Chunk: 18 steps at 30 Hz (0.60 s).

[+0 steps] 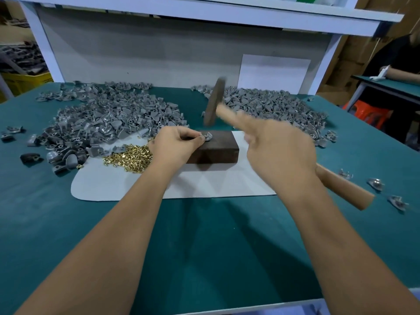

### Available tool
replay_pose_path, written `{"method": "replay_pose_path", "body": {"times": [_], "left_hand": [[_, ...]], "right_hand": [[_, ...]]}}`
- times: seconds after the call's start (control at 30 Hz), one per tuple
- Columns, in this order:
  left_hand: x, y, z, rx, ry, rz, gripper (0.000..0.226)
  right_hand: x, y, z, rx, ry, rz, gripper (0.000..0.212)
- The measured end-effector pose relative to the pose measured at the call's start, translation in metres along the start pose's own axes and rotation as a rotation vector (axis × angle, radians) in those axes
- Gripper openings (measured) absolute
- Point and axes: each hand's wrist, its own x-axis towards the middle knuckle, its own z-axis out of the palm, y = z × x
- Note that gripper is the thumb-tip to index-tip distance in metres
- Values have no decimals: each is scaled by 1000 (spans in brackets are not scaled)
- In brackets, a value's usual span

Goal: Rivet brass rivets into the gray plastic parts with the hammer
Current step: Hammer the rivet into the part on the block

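Observation:
My left hand (176, 145) pinches a small gray plastic part (208, 137) on top of a dark metal block (216, 151) that lies on a pale mat (127, 185). My right hand (281, 153) grips the wooden handle of a hammer. The blurred hammer head (214, 102) hangs raised above the block, just behind the part. The handle's butt end sticks out to the right of my wrist. A heap of brass rivets (128, 156) lies on the mat left of the block, beside my left hand.
Two big heaps of gray plastic parts (109, 117) (275, 105) cover the back of the green table. Loose parts (376, 184) lie at the right edge. A white shelf frame stands behind. Another person sits at a table at far right.

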Motion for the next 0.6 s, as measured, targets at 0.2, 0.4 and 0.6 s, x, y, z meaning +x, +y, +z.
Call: {"method": "replay_pose_path", "body": {"times": [0.2,0.4,0.6], "left_hand": [[-1,3,-3,104,17,-5,20],[-4,4,-3,50,-5,1,16],[2,5,-5,-19,-38,-59,13]], "right_hand": [[21,-1,-1,55,-40,-10,42],[36,3,37,407,-73,374,29],[22,17,67,189,-249,490,3]]}}
